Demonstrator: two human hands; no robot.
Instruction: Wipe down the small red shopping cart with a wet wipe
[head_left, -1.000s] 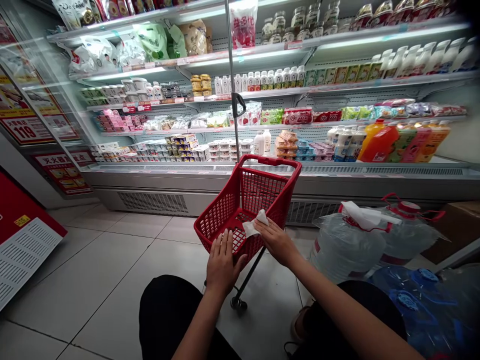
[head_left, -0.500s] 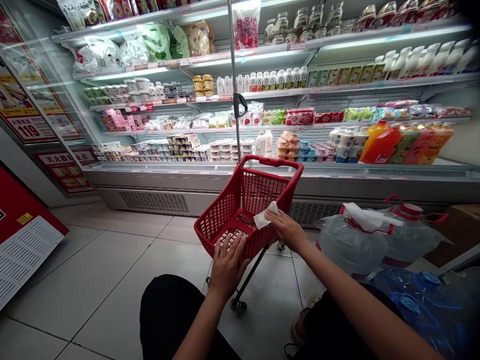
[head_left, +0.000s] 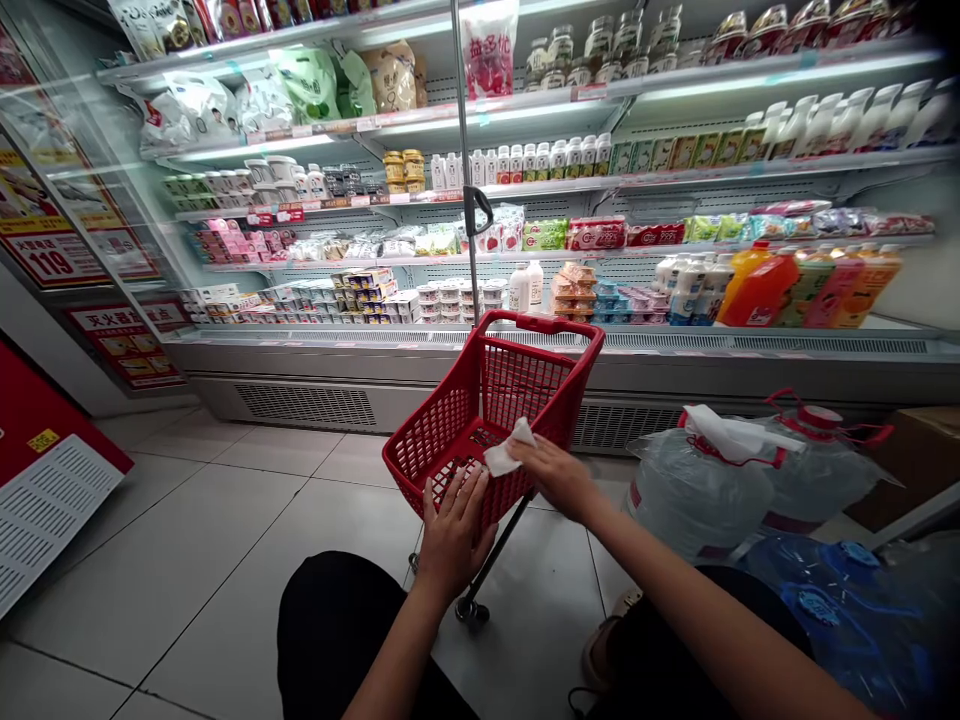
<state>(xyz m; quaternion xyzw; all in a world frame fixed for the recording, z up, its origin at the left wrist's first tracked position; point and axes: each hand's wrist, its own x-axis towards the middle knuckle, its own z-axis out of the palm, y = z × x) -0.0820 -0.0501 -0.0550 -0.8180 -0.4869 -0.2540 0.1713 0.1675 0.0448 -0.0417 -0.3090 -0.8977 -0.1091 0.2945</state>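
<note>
Head view, near to far: left hand (head_left: 452, 528) sits w/ fingers spread flat over the near rim of the red basket (head_left: 442, 440), gripping nothing, just pressing to steady it. Right hand (head_left: 551, 475), beside it to the right, is pinched shut on a white wipe (head_left: 505, 452), pressed to the basket's right rim. Vs half a sec ago the wipe has slid back down the rim toward the left hand, so it reads as a back-and-forth scrub stroke, rim cleaning mid-way. Right of the right hand: water jugs (head_left: 701, 490) w/ another white cloth (head_left: 731, 432) on top. Beyond both hands: chiller shelves (head_left: 525, 190) of dairy and drinks.
</note>
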